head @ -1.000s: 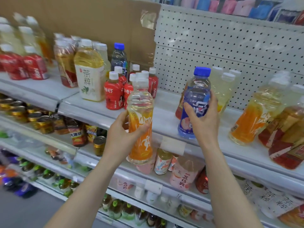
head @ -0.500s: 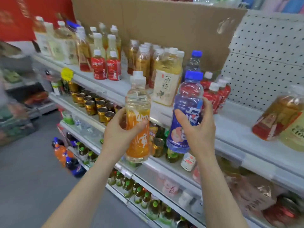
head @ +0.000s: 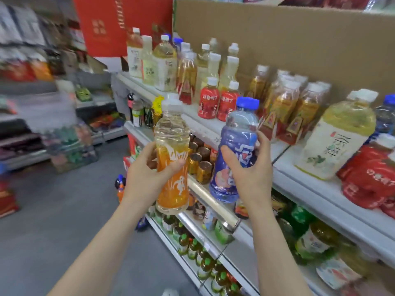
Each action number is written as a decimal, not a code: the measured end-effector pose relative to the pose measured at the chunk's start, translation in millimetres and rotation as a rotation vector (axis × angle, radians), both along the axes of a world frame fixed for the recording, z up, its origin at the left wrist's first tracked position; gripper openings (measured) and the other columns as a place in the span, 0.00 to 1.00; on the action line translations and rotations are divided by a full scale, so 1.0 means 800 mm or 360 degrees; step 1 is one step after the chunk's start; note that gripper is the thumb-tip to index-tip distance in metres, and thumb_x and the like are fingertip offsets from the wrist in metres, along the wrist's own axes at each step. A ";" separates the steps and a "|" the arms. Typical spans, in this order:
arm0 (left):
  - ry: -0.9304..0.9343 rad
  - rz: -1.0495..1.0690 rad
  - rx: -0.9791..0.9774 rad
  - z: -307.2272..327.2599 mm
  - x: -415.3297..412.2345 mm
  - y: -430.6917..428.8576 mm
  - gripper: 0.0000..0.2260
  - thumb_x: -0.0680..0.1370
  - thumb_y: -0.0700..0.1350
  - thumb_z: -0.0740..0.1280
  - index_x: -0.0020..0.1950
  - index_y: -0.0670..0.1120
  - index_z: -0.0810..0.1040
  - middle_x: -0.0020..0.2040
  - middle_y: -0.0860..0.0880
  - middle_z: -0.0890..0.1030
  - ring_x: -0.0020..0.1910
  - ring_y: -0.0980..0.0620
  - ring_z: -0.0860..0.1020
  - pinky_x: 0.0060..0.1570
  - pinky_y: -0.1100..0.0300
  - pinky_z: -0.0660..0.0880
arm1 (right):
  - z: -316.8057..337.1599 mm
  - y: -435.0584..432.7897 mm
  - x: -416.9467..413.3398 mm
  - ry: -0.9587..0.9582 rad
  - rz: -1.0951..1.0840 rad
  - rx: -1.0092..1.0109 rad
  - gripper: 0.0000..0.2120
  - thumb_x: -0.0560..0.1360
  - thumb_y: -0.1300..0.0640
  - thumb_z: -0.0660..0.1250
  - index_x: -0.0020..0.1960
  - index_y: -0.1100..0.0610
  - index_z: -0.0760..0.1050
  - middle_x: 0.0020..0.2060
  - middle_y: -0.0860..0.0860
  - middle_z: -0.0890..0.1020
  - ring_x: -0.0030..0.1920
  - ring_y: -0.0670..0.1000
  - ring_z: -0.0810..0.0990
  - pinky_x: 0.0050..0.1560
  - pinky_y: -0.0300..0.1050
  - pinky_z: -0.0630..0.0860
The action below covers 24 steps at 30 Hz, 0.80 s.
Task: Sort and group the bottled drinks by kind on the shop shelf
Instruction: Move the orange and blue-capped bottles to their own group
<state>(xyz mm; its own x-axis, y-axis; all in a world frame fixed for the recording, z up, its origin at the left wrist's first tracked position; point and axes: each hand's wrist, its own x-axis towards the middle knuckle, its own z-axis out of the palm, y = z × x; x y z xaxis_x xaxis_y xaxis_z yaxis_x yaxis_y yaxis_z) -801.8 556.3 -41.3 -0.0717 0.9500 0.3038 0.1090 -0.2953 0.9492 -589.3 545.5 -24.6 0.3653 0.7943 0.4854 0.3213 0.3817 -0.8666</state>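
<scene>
Left hand (head: 147, 174) (head view): raised in front of the shelving, thumb across the front and fingers curled round the back of the orange bottle (head: 173, 189), gripping it at mid-height.
Right hand (head: 250, 174): wrapped round the blue bottle (head: 239, 129) at its label, thumb on the near face, fingers behind.
Orange bottle: upright in the air, white cap up, orange label on the lower half, clear pale liquid above; left of the blue bottle and apart from it.
Blue bottle: tilted slightly, blue cap up, purple-blue label; held just in front of the top shelf's near edge, off the shelf.
Top shelf (head: 286, 161): white, running from far left to near right, with a cardboard sheet (head: 277, 39) as its back wall.
Shelf stock, far left: tall pale yellow bottles (head: 164, 63) with white caps, standing close together.
Shelf stock, centre: two small red bottles (head: 218, 101) side by side; right of them a tight group of amber tea bottles (head: 295, 105).
Shelf stock, near right: one large tea bottle (head: 333, 142) with a white label, more red bottles (head: 372, 174) just beside it, and a blue-capped bottle (head: 386, 116) behind.
Second shelf: gold-topped cans (head: 203, 165) in rows, behind and between the two held bottles.
Bottom shelf: green-capped bottles (head: 192, 246) in a row.
Background, far left: a red box (head: 111, 24); further racks, too blurred to read.
</scene>
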 end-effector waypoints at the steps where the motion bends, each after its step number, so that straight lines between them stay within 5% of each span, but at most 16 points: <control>1: 0.0003 0.0019 0.0000 0.000 -0.012 0.017 0.25 0.62 0.65 0.75 0.58 0.63 0.78 0.52 0.64 0.84 0.50 0.64 0.82 0.45 0.69 0.76 | -0.001 0.019 -0.012 0.0013 0.0023 -0.0006 0.28 0.67 0.39 0.75 0.63 0.33 0.67 0.50 0.28 0.81 0.49 0.35 0.83 0.45 0.30 0.78; 8: 0.0004 0.0134 0.0059 0.011 -0.088 0.172 0.26 0.62 0.63 0.76 0.59 0.59 0.80 0.52 0.59 0.85 0.53 0.56 0.83 0.58 0.50 0.79 | -0.004 0.177 -0.091 0.0105 0.0198 0.0029 0.34 0.67 0.40 0.76 0.69 0.44 0.69 0.52 0.31 0.82 0.51 0.37 0.84 0.46 0.31 0.78; 12: -0.0032 0.0136 0.0088 0.028 -0.122 0.261 0.26 0.63 0.62 0.76 0.60 0.59 0.79 0.53 0.58 0.85 0.53 0.55 0.84 0.57 0.46 0.80 | 0.007 0.267 -0.128 0.0112 0.0246 0.0034 0.35 0.69 0.46 0.78 0.72 0.50 0.68 0.54 0.35 0.84 0.51 0.38 0.84 0.46 0.30 0.78; 16: -0.0102 0.0099 0.0108 0.036 -0.153 0.335 0.24 0.65 0.61 0.77 0.59 0.60 0.80 0.54 0.57 0.85 0.53 0.55 0.84 0.58 0.44 0.79 | 0.022 0.335 -0.158 0.0088 0.0216 0.0028 0.38 0.66 0.41 0.77 0.72 0.49 0.68 0.60 0.45 0.82 0.57 0.44 0.84 0.52 0.39 0.81; 19: -0.0098 0.0013 0.0136 0.035 -0.179 0.390 0.18 0.65 0.62 0.76 0.54 0.66 0.79 0.53 0.59 0.85 0.52 0.59 0.84 0.52 0.54 0.80 | 0.025 0.375 -0.177 0.0105 0.0192 0.0012 0.39 0.64 0.41 0.78 0.72 0.49 0.69 0.57 0.43 0.84 0.54 0.42 0.85 0.48 0.36 0.80; 24: -0.0099 -0.0143 0.0120 0.027 -0.227 0.482 0.20 0.68 0.56 0.79 0.57 0.59 0.79 0.52 0.59 0.85 0.51 0.61 0.83 0.46 0.66 0.79 | 0.026 0.439 -0.217 0.0081 0.0043 0.0044 0.36 0.64 0.44 0.76 0.70 0.46 0.68 0.54 0.38 0.84 0.52 0.42 0.85 0.48 0.39 0.81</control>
<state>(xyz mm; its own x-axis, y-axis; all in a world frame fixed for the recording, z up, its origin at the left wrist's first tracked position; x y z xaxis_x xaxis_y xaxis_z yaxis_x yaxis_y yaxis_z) -983.4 941.7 -19.6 -0.0080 0.9280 0.3724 0.0205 -0.3722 0.9279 -763.0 896.7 -3.7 0.3689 0.7907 0.4885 0.2662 0.4137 -0.8706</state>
